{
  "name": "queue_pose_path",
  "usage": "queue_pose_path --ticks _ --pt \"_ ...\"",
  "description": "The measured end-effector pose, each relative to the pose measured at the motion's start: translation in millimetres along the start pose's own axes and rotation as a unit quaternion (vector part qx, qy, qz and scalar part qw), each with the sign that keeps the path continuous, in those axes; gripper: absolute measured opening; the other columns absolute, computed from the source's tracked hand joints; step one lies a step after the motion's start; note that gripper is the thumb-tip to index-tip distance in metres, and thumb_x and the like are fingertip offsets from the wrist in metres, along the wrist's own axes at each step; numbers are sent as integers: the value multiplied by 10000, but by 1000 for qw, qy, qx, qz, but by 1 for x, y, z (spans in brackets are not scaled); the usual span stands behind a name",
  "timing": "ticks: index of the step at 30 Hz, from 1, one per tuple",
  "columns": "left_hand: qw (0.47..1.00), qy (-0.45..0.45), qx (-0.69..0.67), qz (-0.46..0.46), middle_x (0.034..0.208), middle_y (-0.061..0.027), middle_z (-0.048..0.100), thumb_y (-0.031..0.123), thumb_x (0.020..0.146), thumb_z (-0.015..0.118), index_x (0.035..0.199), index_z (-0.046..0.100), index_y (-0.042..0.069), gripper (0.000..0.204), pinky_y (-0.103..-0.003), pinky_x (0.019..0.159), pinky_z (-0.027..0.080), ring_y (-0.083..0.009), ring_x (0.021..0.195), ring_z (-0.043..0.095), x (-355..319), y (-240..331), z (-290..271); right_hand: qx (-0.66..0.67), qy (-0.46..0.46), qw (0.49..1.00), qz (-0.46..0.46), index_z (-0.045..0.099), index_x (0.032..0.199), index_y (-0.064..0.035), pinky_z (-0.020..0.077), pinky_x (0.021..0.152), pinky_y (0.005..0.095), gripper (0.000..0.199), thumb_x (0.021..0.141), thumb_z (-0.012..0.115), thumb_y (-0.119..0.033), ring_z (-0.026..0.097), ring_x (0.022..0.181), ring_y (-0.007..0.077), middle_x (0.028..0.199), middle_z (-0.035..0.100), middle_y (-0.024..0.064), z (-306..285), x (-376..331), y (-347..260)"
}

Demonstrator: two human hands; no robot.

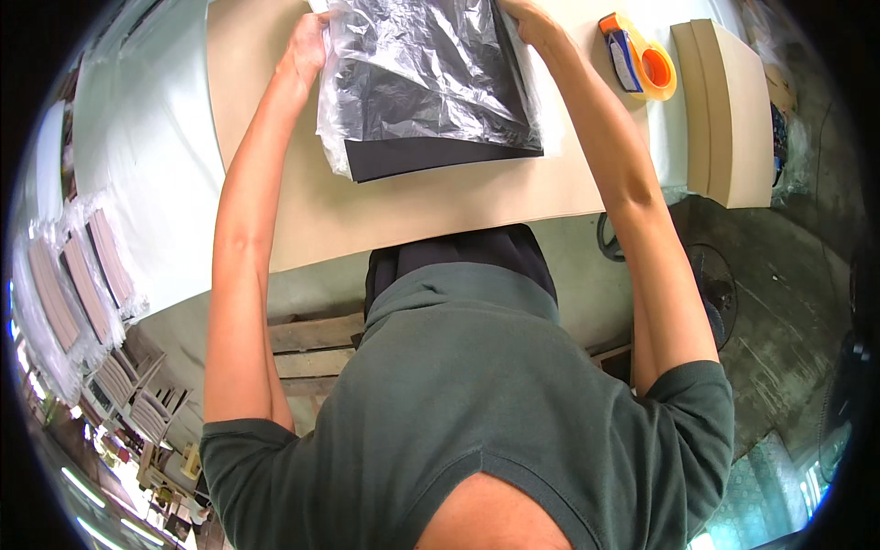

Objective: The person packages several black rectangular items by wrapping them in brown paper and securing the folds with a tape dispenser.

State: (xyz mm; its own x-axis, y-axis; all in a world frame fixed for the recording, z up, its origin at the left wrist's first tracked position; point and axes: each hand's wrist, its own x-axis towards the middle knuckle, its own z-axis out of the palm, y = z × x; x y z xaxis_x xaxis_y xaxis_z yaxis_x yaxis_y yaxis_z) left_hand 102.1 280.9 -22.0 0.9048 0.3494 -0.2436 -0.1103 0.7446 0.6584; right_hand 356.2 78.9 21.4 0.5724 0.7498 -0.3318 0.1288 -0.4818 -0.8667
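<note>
A clear plastic bag [431, 78] lies in front of me, wrinkled and shiny. Inside it is a flat black item [440, 158], perhaps folded cloth or card; its near edge sticks out of the bag on the side toward me. My left hand [308, 48] is closed on the bag's far left edge. At the far right corner, my right hand [532, 18] has its fingers curled around the bag's edge, partly cut off by the top of the picture. Both arms stretch forward.
Brown board [403, 206] covers the work surface under the bag. To the right sit an orange tape roll on a dispenser [640, 60] and a stack of tan cardboard [729, 115]. Plastic-wrapped stacks [87, 275] stand at left on white sheeting [147, 137]. A fan [715, 291] is low right.
</note>
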Motion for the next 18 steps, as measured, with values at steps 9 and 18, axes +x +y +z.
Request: queue_pose_path --ticks 9,18 --pt "944 268 193 1 898 -152 656 144 918 492 1028 605 -66 262 -378 708 563 -262 757 662 8 9 14 -9 -33 999 23 642 1020 27 457 846 423 666 793 654 -598 563 1032 303 1085 602 206 12 14 -8" --pt "902 253 342 79 1365 -90 388 526 947 458 1399 335 112 626 -385 1053 321 -208 1257 399 -45 -18 103 -95 236 959 -124 660 1082 18 444 873 470 731 775 668 -646 550 1092 339 1167 596 209 -35 -16 34"
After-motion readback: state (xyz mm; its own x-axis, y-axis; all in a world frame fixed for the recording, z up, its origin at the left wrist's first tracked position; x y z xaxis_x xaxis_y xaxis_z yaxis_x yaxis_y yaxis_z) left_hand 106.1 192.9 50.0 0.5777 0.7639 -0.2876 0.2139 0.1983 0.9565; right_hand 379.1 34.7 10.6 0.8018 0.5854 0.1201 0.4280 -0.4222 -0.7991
